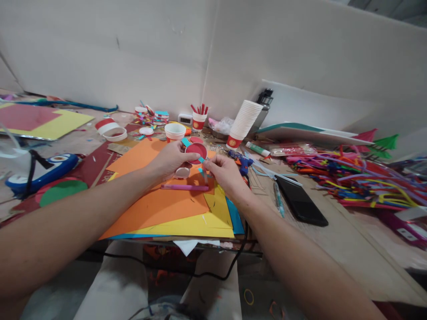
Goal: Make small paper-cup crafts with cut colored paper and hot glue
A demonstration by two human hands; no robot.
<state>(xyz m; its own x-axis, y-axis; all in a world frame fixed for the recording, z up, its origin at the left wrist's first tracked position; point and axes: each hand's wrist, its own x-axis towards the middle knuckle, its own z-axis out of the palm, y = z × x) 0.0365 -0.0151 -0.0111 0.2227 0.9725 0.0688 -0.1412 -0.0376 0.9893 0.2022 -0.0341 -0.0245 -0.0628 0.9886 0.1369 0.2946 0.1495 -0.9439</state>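
My left hand (171, 160) is closed around a small red disc with a white rim (196, 152), holding it above the orange paper sheet (156, 202). A teal paper strip (201, 159) crosses the disc. My right hand (224, 173) pinches the lower end of that strip just right of the disc. A pink marker (184, 188) lies on the orange sheet below both hands. A white cup lid (182, 173) sits under my left fingers.
Yellow and blue sheets (213, 222) lie under the orange one. A stack of paper cups (243, 122), a blue glue gun (243, 163), a black phone (302, 202), a pile of pipe cleaners (360, 178) and a blue tape dispenser (40, 171) surround the work area. Walls close in behind.
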